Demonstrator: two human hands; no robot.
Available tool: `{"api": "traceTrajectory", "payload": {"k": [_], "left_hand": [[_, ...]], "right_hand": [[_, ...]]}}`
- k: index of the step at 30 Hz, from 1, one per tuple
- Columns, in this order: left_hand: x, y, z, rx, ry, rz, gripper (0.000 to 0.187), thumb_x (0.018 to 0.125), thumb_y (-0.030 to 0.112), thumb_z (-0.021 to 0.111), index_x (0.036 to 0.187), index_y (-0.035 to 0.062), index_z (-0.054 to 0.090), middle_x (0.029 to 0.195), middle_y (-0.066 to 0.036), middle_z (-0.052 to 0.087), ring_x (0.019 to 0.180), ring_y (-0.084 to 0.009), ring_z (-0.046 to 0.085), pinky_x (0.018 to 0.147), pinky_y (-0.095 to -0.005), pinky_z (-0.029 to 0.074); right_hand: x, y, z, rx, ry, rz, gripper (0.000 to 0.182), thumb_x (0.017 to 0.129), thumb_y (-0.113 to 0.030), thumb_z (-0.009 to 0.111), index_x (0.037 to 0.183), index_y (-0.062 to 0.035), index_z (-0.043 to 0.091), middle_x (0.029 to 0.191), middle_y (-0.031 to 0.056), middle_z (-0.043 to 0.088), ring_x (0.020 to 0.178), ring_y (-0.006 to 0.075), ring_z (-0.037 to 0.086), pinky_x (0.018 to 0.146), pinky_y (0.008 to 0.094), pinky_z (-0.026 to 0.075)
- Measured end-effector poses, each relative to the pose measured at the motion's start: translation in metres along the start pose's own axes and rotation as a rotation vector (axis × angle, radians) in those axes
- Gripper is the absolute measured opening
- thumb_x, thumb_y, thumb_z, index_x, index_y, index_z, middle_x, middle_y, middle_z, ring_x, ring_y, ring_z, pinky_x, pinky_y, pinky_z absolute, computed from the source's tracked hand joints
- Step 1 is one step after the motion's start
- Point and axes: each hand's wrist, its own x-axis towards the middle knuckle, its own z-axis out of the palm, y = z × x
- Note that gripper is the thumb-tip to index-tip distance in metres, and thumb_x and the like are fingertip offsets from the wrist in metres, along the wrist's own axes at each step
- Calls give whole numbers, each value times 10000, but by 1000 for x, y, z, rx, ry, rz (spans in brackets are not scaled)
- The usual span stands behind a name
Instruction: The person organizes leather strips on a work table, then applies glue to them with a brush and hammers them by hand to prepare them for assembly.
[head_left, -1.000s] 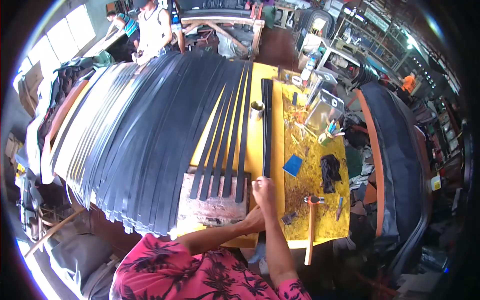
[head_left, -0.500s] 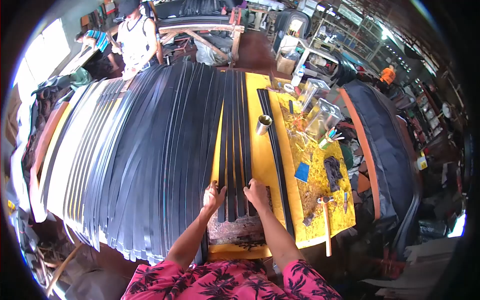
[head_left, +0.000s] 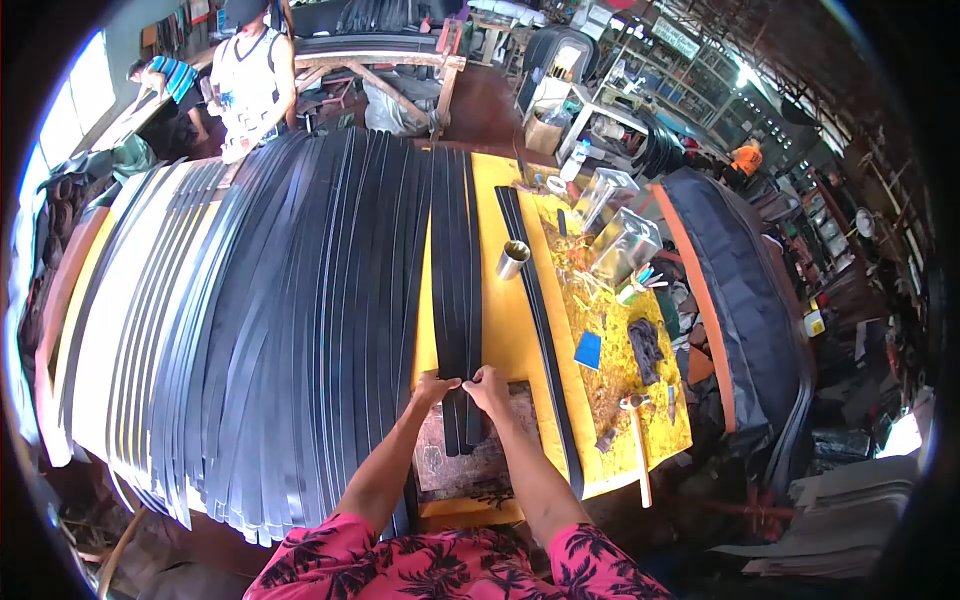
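Several long black strips (head_left: 457,280) run lengthwise in front of me, gathered side by side. My left hand (head_left: 436,388) is closed at their left edge and my right hand (head_left: 487,391) at their right edge, the two nearly meeting across them. The strips' near ends stick out below my hands, over a worn dark board (head_left: 432,474). To the left, a wide spread of black strips (head_left: 310,300) covers much of the table. A metal cup (head_left: 513,259) stands to the right, against a narrow bundle of strips (head_left: 540,330).
On the yellow table (head_left: 500,330) at the right lie a hammer (head_left: 640,450), a blue square (head_left: 588,351) and a dark cloth (head_left: 645,350). Clear containers (head_left: 626,243) stand farther back. A person (head_left: 250,85) is beyond the far left edge; others work farther off.
The strips were fanned apart and are now drawn together, with my hands much closer to each other. My head view has shifted slightly.
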Motion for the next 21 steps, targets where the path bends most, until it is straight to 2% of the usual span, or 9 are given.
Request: {"api": "traceTrajectory", "payload": {"k": [3,6,8,10,12,13,14,18,21], "left_hand": [[-4,3,0,-183,-27,10,458,747,207,835,1087,-54,673,957,-143,715,803,-203,696,697,-302,560],[-2,-1,-1,-338,-97,109,403,779,199,793,1066,-55,668,883,-85,703,751,-172,662,660,-301,531],[-36,36,-7,-518,-99,65,273,849,188,727,998,-37,688,817,-45,679,685,-135,609,604,-294,492],[-1,8,9,-512,-96,159,236,905,196,664,995,-22,685,805,-30,668,674,-129,591,597,-297,484],[-8,22,10,-374,-8,219,275,931,255,643,1005,-8,673,832,-24,658,699,-126,584,615,-292,482],[0,15,15,-502,-25,199,290,943,282,629,1007,3,675,830,-25,656,730,-144,602,642,-302,491],[6,7,20,-626,-36,164,307,956,309,615,1010,13,676,828,-25,654,760,-162,620,669,-312,499],[2,5,23,-1093,-382,25,420,1020,410,438,1075,40,628,1026,-116,668,912,-250,641,824,-376,528],[-10,20,26,-1116,-498,-27,508,1023,458,400,1112,10,621,1036,-129,669,927,-264,639,853,-371,520]], "right_hand": [[7,0,-6,213,46,29,266,682,-244,754,797,-12,693,764,191,685,762,307,687,727,388,535],[7,-11,-24,288,19,47,315,687,-270,750,853,-5,711,801,190,699,779,288,698,734,368,535],[0,-17,-17,175,-37,50,392,677,-342,764,895,-19,724,851,190,707,833,313,698,763,390,540],[-10,-26,-8,173,-40,128,437,671,-337,788,924,-1,672,901,227,682,901,357,672,802,432,525],[4,2,40,110,178,16,407,699,-304,785,911,5,626,881,233,651,885,396,639,809,457,505],[0,-8,34,98,223,-44,388,716,-269,775,937,3,609,899,241,645,909,414,621,818,473,495],[-9,-26,17,143,161,-63,346,755,-171,678,1002,27,540,948,284,601,916,461,589,833,516,482],[-25,-38,15,128,215,-115,316,778,-99,624,1024,51,495,969,336,543,894,487,583,797,525,497],[-37,-45,12,97,300,-156,327,786,-83,610,1048,49,468,963,338,520,876,498,583,760,537,507]]}}
